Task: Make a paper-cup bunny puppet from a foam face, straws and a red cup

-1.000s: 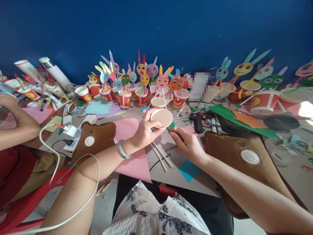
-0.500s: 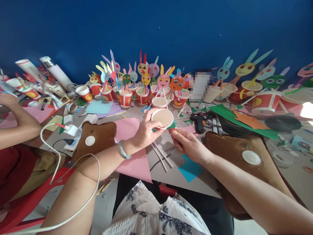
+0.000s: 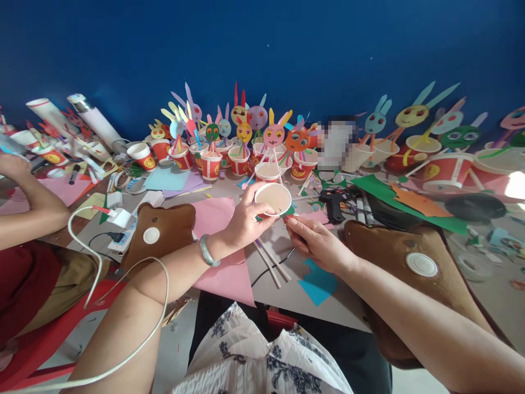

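Note:
My left hand [image 3: 251,218] is wrapped round a paper cup [image 3: 273,198], thumb at the rim, its open mouth facing me. Close by on the right, my right hand [image 3: 309,238] has its fingers pinched near the cup's side; a bit of red shows at the fingertips, too small to name. A green paper piece [image 3: 289,210] shows between cup and right hand. Below the cup two pale sticks [image 3: 273,265] slant down over the table. A pink paper sheet [image 3: 229,273] lies under my left wrist, and a blue paper piece [image 3: 318,283] lies below my right hand.
Behind stand several red cups [image 3: 211,165] with paper rabbit faces. A black glue gun [image 3: 334,203] lies right of centre. Brown cushions [image 3: 435,284] [image 3: 164,224] flank my arms. A power strip [image 3: 133,227] and white cable [image 3: 164,295] are at left, beside another person's arm [image 3: 33,202].

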Tool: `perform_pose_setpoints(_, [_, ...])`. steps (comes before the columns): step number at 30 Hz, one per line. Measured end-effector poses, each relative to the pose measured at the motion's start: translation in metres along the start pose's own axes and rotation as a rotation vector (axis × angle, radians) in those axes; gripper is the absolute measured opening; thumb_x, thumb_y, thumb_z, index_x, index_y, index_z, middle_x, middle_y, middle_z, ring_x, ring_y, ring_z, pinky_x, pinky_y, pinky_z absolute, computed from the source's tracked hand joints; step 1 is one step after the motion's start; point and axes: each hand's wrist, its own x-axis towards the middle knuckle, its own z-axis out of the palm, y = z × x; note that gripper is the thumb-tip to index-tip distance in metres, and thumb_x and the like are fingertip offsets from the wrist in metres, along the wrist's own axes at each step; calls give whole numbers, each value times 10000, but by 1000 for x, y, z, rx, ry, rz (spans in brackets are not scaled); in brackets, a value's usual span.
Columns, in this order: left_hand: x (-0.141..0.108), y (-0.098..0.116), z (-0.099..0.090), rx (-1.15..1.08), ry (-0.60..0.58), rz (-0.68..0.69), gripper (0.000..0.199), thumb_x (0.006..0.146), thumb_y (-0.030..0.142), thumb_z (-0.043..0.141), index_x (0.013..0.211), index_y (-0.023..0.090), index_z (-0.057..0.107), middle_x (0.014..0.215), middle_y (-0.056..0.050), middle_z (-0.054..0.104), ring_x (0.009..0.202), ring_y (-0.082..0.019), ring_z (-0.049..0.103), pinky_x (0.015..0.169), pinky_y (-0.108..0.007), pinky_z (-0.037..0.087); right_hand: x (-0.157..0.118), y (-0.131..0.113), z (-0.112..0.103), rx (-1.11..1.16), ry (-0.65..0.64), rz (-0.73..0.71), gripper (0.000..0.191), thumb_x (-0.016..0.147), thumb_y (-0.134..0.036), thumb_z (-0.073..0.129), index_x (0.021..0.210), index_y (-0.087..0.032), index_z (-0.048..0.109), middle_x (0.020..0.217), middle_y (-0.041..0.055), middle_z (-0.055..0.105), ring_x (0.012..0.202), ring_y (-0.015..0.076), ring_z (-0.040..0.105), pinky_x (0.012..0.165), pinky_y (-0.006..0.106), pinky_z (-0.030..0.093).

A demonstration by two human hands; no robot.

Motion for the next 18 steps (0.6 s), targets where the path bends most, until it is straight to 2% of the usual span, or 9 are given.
perform_pose_setpoints(1, [0,0,0,7,0,-6,77,848,232,709,805,194,658,1390,-106,480,1317,-268,510,1060,-458,488,0,0,0,-25,22,-15,470,937,-648,417,713,-234,424,479,-68,347,436,101,263,439,254,238])
perform_pose_setpoints(5, [-1,1,1,-14,16,23,80,845,230,716,804,193,658,1386,-108,482,1305,-258,522,1056,-440,493,-1,-1,0,-320,286,-196,435,875,-622,556,732,-213,521,567,-31,434,542,118,363,517,263,285])
perform_pose_setpoints(6, [-1,1,1,-21,16,24,78,843,228,717,806,192,658,1386,-108,482,1311,-260,518,1058,-440,492,-2,-2,0,-323,295,-203,433,873,-622,560,737,-212,527,575,-28,444,551,120,372,523,263,292])
perform_pose_setpoints(7, [0,1,1,-24,14,20,76,842,224,718,808,190,658,1386,-107,482,1318,-263,513,1061,-441,490,-2,-2,0,-273,257,-178,440,882,-627,543,734,-214,517,565,-30,443,536,118,367,511,262,290])
perform_pose_setpoints(10, [1,0,1,-21,27,10,85,836,208,721,794,184,652,1367,-105,492,1319,-262,512,1062,-438,491,-1,-3,0,43,12,6,454,925,-639,458,734,-227,452,482,-70,351,436,95,258,431,250,224])
perform_pose_setpoints(12, [1,0,1,-21,38,20,91,833,204,723,784,182,650,1354,-104,499,1312,-259,517,1062,-438,490,0,-3,-1,144,-63,72,451,933,-638,443,743,-229,439,466,-86,315,416,87,208,413,246,192])
perform_pose_setpoints(14, [0,-1,2,-17,42,30,88,833,208,725,787,184,654,1354,-103,501,1303,-257,525,1057,-438,493,0,-2,-1,35,21,6,456,913,-633,496,725,-220,452,491,-74,342,445,85,247,435,246,209])
perform_pose_setpoints(17, [-1,-1,2,-16,38,42,77,834,221,727,806,188,664,1361,-106,500,1288,-250,538,1051,-429,499,-1,-1,-1,-217,239,-165,442,860,-610,602,720,-201,508,555,-42,411,537,98,334,492,249,250])
perform_pose_setpoints(18, [-1,-1,2,-12,36,41,74,835,224,726,808,189,667,1362,-107,499,1289,-250,538,1056,-431,497,-1,-2,-1,-230,251,-175,437,860,-608,604,727,-201,513,559,-41,414,544,101,340,496,251,253])
